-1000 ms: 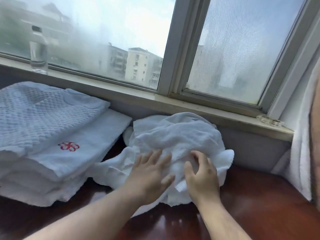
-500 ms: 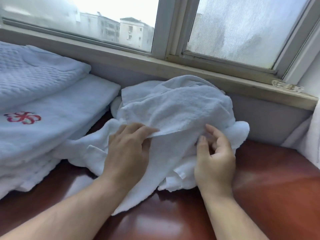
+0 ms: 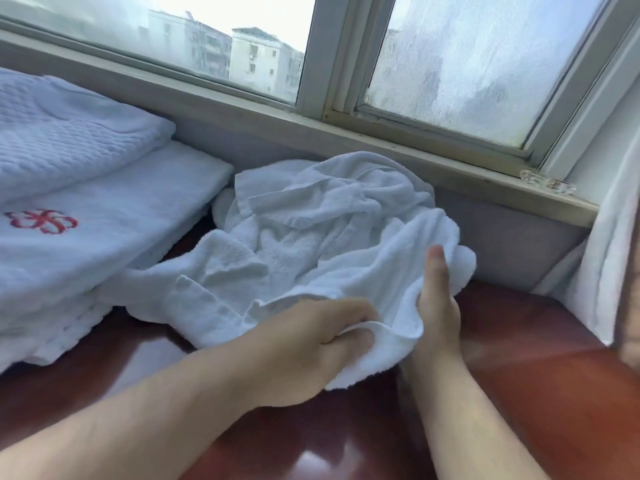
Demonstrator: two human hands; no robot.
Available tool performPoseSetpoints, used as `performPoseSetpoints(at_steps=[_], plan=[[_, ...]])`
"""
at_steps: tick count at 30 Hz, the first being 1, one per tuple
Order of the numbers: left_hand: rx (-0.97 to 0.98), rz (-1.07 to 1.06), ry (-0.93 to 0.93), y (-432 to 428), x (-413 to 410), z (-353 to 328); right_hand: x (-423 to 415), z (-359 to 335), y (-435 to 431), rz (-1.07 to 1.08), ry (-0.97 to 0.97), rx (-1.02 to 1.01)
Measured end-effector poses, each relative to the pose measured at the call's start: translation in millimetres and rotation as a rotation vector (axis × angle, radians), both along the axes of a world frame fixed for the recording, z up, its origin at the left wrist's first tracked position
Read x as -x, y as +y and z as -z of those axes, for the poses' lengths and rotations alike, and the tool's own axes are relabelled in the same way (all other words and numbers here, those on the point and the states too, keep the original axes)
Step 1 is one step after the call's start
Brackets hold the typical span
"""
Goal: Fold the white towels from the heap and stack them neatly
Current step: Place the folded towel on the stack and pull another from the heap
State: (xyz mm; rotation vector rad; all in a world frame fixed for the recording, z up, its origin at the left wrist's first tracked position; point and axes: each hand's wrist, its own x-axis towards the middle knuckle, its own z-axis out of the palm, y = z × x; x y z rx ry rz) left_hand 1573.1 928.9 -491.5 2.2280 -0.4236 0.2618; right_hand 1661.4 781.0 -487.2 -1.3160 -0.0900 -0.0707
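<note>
A crumpled heap of white towels (image 3: 325,230) lies on the dark red table against the wall under the window. My left hand (image 3: 311,344) is closed on the near edge of the top white towel (image 3: 391,306), pulling it toward me. My right hand (image 3: 438,306) grips the same towel a little to the right, thumb up, fingers hidden under the cloth. To the left stands a stack of folded white towels (image 3: 114,216); one bears a red flower emblem (image 3: 41,220).
The glossy red-brown table (image 3: 519,393) extends to the right and front. A window sill (image 3: 450,168) runs behind the heap, with a small clear object (image 3: 547,181) at its right end. White cloth (image 3: 609,258) hangs at the far right.
Both hands went from resting on the heap to gripping a towel edge and drawing it toward me. The heap's top layer has shifted and opened up.
</note>
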Motion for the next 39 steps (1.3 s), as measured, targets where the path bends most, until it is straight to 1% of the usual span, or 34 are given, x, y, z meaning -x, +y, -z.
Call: performPoseSetpoints(at_steps=[3,5,6,8,9,10,11,12,13,14,16,17,18,19,20,22,23,24,25,26,27,28,29,31,32,33,34,35,37,38,39], plan=[[0.083,0.072,0.12,6.5,-0.9,-2.8,-5.6,0.1,-2.8,0.013,-0.009,0.099],[0.208,0.119,0.125,11.9,0.3,-1.2,-6.0,6.4,-2.7,0.056,-0.029,0.088],[0.345,0.137,0.116,12.7,0.7,1.0,-5.6,9.1,-2.5,0.063,-0.037,0.067],[0.678,0.084,0.06,12.5,-0.1,6.4,-6.0,12.7,-3.5,0.052,-0.055,0.002],[0.745,-0.009,-0.036,12.8,-2.6,10.5,-6.9,13.5,-5.2,0.041,-0.059,-0.034],[0.697,-0.156,-0.156,13.5,-6.0,14.2,-7.9,14.2,-7.7,0.027,-0.061,-0.061],[0.536,-0.309,-0.266,14.8,-8.9,16.3,-9.2,15.4,-11.0,0.006,-0.065,-0.072],[0.329,-0.414,-0.324,16.5,-10.3,15.9,-10.7,17.3,-14.3,-0.021,-0.075,-0.064],[0.147,-0.435,-0.323,17.9,-11.3,15.8,-11.4,19.1,-16.5,-0.054,-0.097,-0.049],[0.04,-0.408,-0.266,19.1,-12.7,18.0,-9.8,19.1,-16.6,-0.106,-0.132,-0.03],[-0.021,-0.352,-0.154,21.2,-16.1,23.0,-4.1,18.4,-13.7,-0.212,-0.206,0.028],[-0.03,-0.351,-0.137,22.0,-18.0,24.6,-1.3,18.0,-11.1,-0.233,-0.23,0.069],[-0.028,-0.366,-0.131,23.2,-19.4,25.3,1.4,16.3,-7.7,-0.203,-0.246,0.116],[-0.028,-0.384,-0.13,24.1,-20.4,25.5,3.1,13.5,-4.9,-0.1,-0.237,0.187],[-0.039,-0.402,-0.132,24.3,-21.3,25.2,2.8,9.1,-4.0,0.071,-0.201,0.278],[-0.049,-0.416,-0.14,24.8,-23.3,25.8,1.9,-5.2,-2.5,0.513,-0.159,0.442],[-0.04,-0.422,-0.141,24.8,-24.6,26.7,3.1,-11.8,-1.8,0.698,-0.241,0.512],[-0.026,-0.434,-0.147,24.9,-26.1,27.8,5.2,-17.4,0.2,0.793,-0.383,0.593],[-0.011,-0.46,-0.16,25.5,-27.9,28.8,8.0,-23.5,6.1,0.804,-0.531,0.674],[0.001,-0.492,-0.176,26.3,-29.6,29.6,9.2,-30.4,14.6,0.753,-0.635,0.757],[0.012,-0.517,-0.192,26.5,-30.7,29.6,6.2,-38.6,23.2,0.652,-0.69,0.836],[0.022,-0.524,-0.202,26.8,-31.3,29.6,-0.5,-48.3,31.1,0.515,-0.69,0.924],[0.028,-0.517,-0.211,27.6,-31.8,29.6,-10.8,-59.9,39.4,0.369,-0.643,1.025],[0.046,-0.5,-0.224,30.2,-31.4,30.1,-36.2,-80.5,57.5,0.144,-0.446,1.322],[0.054,-0.496,-0.224,30.7,-31.0,31.0,-45.9,-86.4,64.3,0.098,-0.377,1.478],[0.056,-0.494,-0.225,30.8,-31.0,31.5,-54.4,-88.5,68.8,0.1,-0.368,1.575],[0.047,-0.494,-0.227,30.7,-30.8,31.5,-60.0,-89.1,72.9,0.138,-0.407,1.587],[0.031,-0.492,-0.229,30.4,-30.1,31.1,-61.5,-90.0,75.6,0.171,-0.448,1.505],[-0.007,-0.49,-0.238,29.4,-29.0,30.9,-57.3,-94.6,79.9,0.195,-0.422,1.16],[-0.026,-0.493,-0.243,28.5,-27.8,31.1,-53.1,-97.4,81.8,0.184,-0.395,0.975],[-0.041,-0.501,-0.248,27.2,-25.8,30.5,-45.0,-100.0,83.4,0.165,-0.367,0.832]])
